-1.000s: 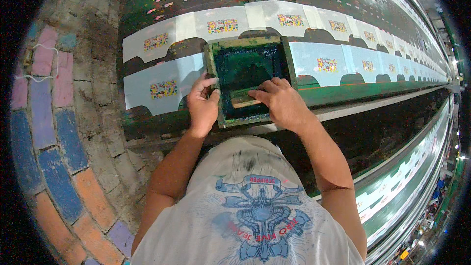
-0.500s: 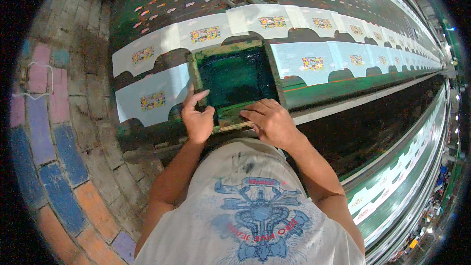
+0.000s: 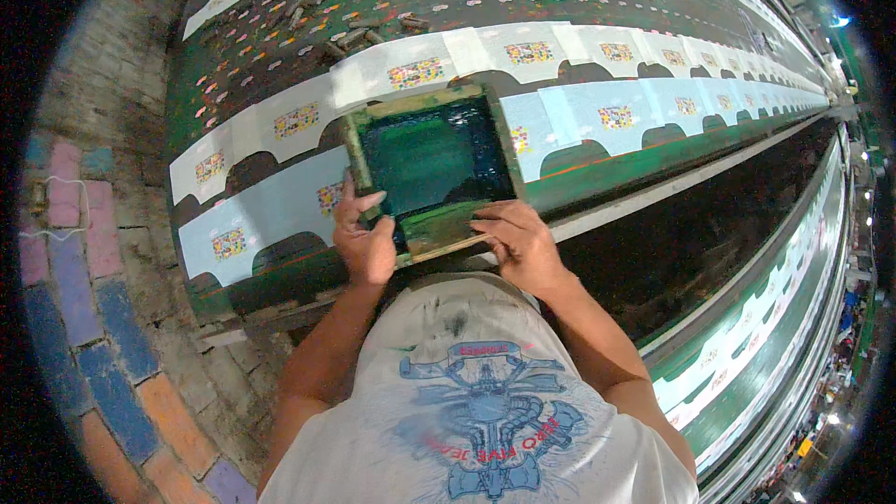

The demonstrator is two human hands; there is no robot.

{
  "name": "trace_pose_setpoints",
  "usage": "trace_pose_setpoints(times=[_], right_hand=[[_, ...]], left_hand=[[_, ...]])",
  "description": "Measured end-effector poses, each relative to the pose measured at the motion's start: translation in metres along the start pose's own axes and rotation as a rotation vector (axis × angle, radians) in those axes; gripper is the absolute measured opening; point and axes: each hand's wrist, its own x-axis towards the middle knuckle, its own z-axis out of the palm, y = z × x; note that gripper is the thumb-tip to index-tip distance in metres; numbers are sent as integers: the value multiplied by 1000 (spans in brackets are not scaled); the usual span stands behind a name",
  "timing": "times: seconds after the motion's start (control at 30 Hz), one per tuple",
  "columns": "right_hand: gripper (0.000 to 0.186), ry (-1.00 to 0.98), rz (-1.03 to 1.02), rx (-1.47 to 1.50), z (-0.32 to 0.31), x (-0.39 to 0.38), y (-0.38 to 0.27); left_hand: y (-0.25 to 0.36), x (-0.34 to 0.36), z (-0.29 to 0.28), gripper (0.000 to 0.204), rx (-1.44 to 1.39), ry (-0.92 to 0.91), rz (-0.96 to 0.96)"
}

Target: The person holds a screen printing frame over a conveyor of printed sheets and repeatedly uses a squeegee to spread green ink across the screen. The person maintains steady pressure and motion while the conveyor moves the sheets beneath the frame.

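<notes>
Both my hands hold a screen printing frame (image 3: 435,241) with pale, stained wooden edges and a dark, wet-looking green mesh. My left hand (image 3: 366,241) grips its left edge near the close corner, thumb and fingers around the wood. At the near edge, toward the right, my right hand (image 3: 519,241) has its fingers curled over the frame. Beneath and around the frame lie light blue fabric pieces (image 3: 271,208) with small multicoloured prints. The frame partly covers one print (image 3: 331,196) on its left. Whether the frame touches the fabric I cannot tell.
The long green printing table (image 3: 644,161) runs off to the right, with a rail along its near edge. A second row of whitish fabric pieces (image 3: 252,135) lies behind. Small grey rolls (image 3: 359,37) sit farther back. Coloured floor bricks (image 3: 121,303) are at left, another table (image 3: 719,392) at right.
The frame and my hands have moved right along the table relative to the fabric. A print just left of the frame now shows in part. Both hands keep their hold.
</notes>
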Motion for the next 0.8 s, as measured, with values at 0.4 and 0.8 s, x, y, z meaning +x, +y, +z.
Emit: trace_pose_setpoints(times=[0.4, 0.8], right_hand=[[48, -10, -54, 40, -87, -31, 96], [42, -3, -170, 192, -99, -23, 121]], left_hand=[[-13, -20, 120, 41, -84, -2, -80], [-18, -21, 123, 41, -61, -4, -104]])
